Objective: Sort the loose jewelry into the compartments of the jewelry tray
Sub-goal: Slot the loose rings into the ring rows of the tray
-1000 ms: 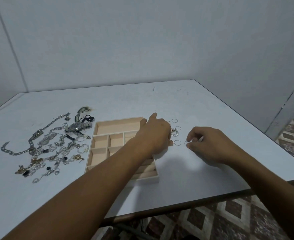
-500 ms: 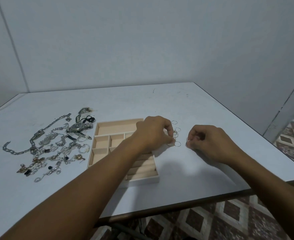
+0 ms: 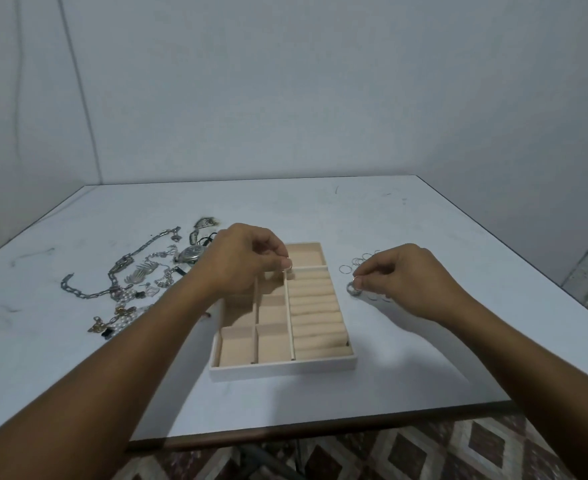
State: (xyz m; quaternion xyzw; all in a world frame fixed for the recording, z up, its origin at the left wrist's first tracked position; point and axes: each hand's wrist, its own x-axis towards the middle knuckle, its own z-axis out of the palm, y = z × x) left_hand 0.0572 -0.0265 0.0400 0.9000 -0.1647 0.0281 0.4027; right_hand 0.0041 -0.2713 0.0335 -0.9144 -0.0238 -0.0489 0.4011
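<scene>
Left hand (image 3: 247, 261) pinches what looks like a thin ring (image 3: 288, 266) over the slotted rolls of the tray (image 3: 282, 368) mid-frame, likely to seat it; right hand (image 3: 406, 280) pinches a second ring (image 3: 353, 288) from the loose rings (image 3: 361, 262) just right of the tray on the surface (image 3: 424, 358), staging the next; chains (image 3: 122, 278) lie left.

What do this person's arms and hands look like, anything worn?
No gloves on the left hand or right hand, and no watch or bracelet shows at either wrist. The left arm and right arm are bare to the frame edge: no sleeves.
</scene>
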